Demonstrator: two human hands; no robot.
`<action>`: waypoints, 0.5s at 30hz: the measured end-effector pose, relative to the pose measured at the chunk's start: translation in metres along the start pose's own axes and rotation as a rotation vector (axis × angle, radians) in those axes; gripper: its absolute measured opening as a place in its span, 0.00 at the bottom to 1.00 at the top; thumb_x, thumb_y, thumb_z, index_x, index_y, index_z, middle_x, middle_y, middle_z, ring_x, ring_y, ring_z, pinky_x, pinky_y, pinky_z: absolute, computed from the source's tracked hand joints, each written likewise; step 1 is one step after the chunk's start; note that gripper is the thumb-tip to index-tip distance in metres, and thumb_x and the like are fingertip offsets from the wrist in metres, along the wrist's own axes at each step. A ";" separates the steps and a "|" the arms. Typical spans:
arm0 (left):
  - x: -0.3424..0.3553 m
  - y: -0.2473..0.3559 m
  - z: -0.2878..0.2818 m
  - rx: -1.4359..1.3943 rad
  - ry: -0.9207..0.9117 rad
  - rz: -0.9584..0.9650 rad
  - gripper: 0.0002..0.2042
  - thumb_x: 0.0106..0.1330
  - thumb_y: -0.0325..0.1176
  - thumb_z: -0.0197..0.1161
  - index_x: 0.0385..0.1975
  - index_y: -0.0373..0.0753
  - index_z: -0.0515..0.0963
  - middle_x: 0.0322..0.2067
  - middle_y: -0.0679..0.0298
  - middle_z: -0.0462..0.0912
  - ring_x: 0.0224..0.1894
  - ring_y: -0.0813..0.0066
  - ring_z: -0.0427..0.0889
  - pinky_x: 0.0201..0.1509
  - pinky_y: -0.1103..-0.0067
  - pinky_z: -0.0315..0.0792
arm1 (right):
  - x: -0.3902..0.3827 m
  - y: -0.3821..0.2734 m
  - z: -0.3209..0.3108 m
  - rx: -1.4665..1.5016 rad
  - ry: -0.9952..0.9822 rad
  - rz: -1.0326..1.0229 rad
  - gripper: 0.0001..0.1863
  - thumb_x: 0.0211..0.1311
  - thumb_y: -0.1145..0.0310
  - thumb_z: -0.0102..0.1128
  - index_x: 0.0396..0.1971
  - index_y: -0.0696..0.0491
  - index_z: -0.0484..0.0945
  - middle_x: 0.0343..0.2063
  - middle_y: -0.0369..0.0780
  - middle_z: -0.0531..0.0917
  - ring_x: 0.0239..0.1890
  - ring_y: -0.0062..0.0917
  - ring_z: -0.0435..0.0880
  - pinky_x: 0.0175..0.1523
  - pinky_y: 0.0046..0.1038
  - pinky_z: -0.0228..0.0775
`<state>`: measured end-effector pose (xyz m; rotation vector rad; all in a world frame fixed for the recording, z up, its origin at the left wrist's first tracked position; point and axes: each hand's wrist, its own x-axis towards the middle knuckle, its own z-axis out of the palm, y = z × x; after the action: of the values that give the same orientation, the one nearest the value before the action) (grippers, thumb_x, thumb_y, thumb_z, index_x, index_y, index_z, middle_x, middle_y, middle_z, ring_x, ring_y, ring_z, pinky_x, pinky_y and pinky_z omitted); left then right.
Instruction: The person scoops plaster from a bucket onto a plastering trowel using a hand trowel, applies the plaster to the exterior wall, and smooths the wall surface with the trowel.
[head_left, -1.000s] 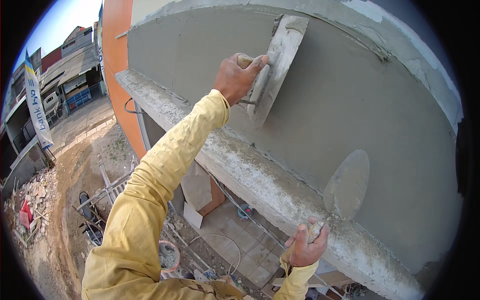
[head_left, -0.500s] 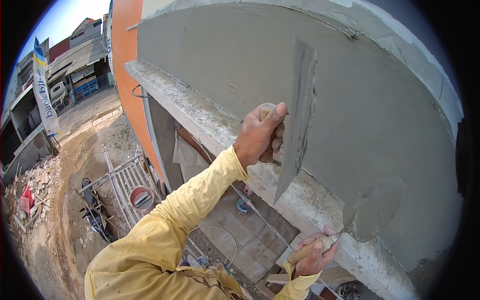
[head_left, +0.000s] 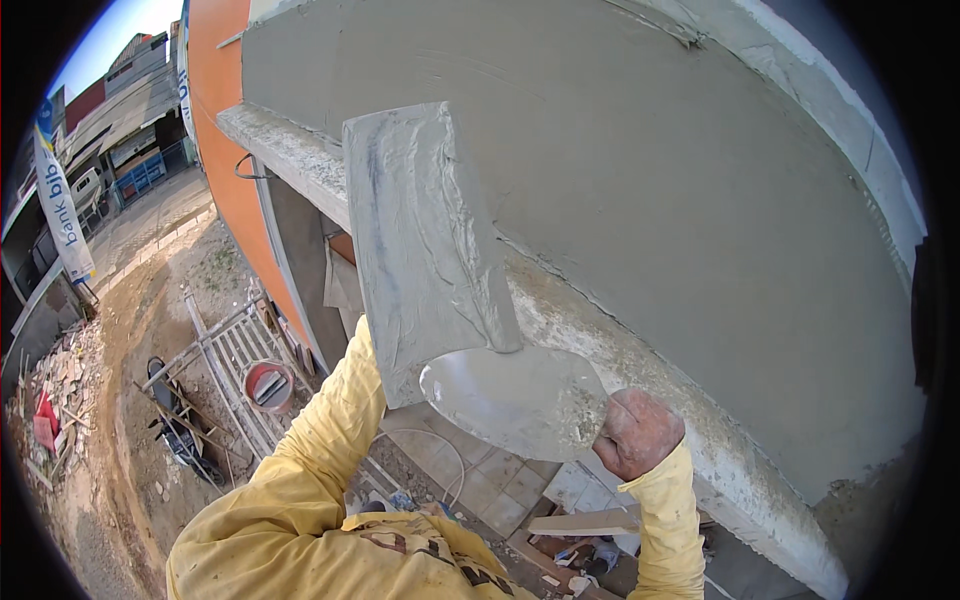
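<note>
A flat rectangular plastering float (head_left: pixel 410 230) is held up in front of the wall, its wet grey mortar face turned toward me. My left hand is hidden behind it; the yellow left sleeve (head_left: pixel 330 410) runs up to its lower edge, and the hand grips its handle out of sight. My right hand (head_left: pixel 642 432) is closed round the handle of a rounded trowel (head_left: pixel 515 400). The trowel's blade points left, its upper edge touching mortar at the float's lower end. Freshly plastered grey wall (head_left: pixel 690 210) rises behind both tools.
A rough concrete ledge (head_left: pixel 590 340) runs diagonally below the plaster. Far below are a wooden frame (head_left: pixel 215 352), a red bucket (head_left: pixel 268 386) and a motorcycle (head_left: pixel 180 425). An orange wall (head_left: pixel 213 70) stands left; timber (head_left: pixel 585 525) lies beneath my right arm.
The float has swung away from the wall, down and left, from edge-on to face-on. My right hand has risen, turning the trowel's blade leftward against the float.
</note>
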<state>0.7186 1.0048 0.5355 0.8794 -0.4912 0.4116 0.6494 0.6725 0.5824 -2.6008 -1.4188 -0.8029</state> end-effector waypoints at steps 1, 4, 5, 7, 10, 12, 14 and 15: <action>-0.006 0.003 -0.005 0.002 0.001 0.001 0.20 0.73 0.47 0.48 0.50 0.36 0.74 0.41 0.58 0.82 0.40 0.71 0.84 0.42 0.74 0.81 | 0.008 0.000 0.001 -0.003 0.001 0.002 0.20 0.44 0.63 0.70 0.40 0.52 0.80 0.28 0.38 0.76 0.30 0.33 0.80 0.33 0.33 0.74; -0.014 -0.004 -0.005 0.015 -0.001 0.010 0.20 0.73 0.47 0.49 0.50 0.36 0.74 0.41 0.58 0.82 0.39 0.71 0.84 0.42 0.74 0.81 | 0.030 0.002 0.009 -0.072 0.008 0.031 0.22 0.44 0.62 0.71 0.41 0.51 0.79 0.34 0.38 0.77 0.33 0.33 0.81 0.37 0.33 0.75; -0.039 -0.011 -0.003 0.016 -0.005 0.013 0.20 0.73 0.47 0.49 0.50 0.36 0.74 0.40 0.58 0.82 0.39 0.71 0.84 0.41 0.74 0.81 | 0.038 0.006 0.012 -0.080 0.011 0.034 0.22 0.44 0.62 0.71 0.41 0.51 0.79 0.34 0.38 0.77 0.33 0.33 0.81 0.37 0.33 0.75; -0.042 -0.021 0.003 0.014 -0.009 0.018 0.20 0.73 0.47 0.49 0.50 0.36 0.74 0.40 0.58 0.83 0.39 0.71 0.84 0.41 0.74 0.81 | 0.050 0.014 0.018 -0.103 0.141 0.040 0.22 0.45 0.65 0.70 0.42 0.52 0.78 0.32 0.38 0.78 0.31 0.35 0.81 0.36 0.34 0.76; -0.058 -0.021 -0.009 0.021 -0.002 0.024 0.20 0.73 0.47 0.49 0.50 0.36 0.74 0.40 0.58 0.83 0.39 0.71 0.84 0.41 0.74 0.81 | 0.061 0.006 0.024 -0.042 0.280 0.210 0.21 0.48 0.68 0.67 0.45 0.54 0.77 0.30 0.40 0.78 0.28 0.35 0.80 0.33 0.32 0.76; -0.083 -0.009 -0.032 0.033 0.011 0.028 0.20 0.73 0.47 0.49 0.50 0.36 0.74 0.40 0.58 0.83 0.39 0.71 0.84 0.41 0.74 0.81 | 0.065 -0.002 0.025 0.214 0.295 0.233 0.19 0.51 0.69 0.65 0.45 0.56 0.76 0.28 0.40 0.78 0.26 0.32 0.80 0.31 0.31 0.75; -0.079 -0.010 -0.041 0.050 0.034 0.032 0.20 0.73 0.47 0.49 0.50 0.36 0.74 0.40 0.58 0.83 0.39 0.71 0.84 0.41 0.74 0.81 | 0.066 -0.016 0.024 0.480 0.301 0.250 0.17 0.54 0.70 0.63 0.45 0.57 0.76 0.26 0.40 0.77 0.23 0.30 0.79 0.29 0.30 0.75; -0.075 -0.013 -0.040 0.058 0.048 0.034 0.20 0.73 0.47 0.49 0.50 0.36 0.74 0.40 0.58 0.83 0.39 0.71 0.84 0.41 0.74 0.81 | 0.064 -0.025 0.020 1.064 0.146 0.362 0.18 0.57 0.68 0.62 0.46 0.59 0.74 0.26 0.40 0.77 0.21 0.28 0.79 0.26 0.29 0.74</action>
<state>0.6740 1.0195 0.4638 0.9159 -0.4522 0.4791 0.6655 0.7416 0.5913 -1.8051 -0.8903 -0.0958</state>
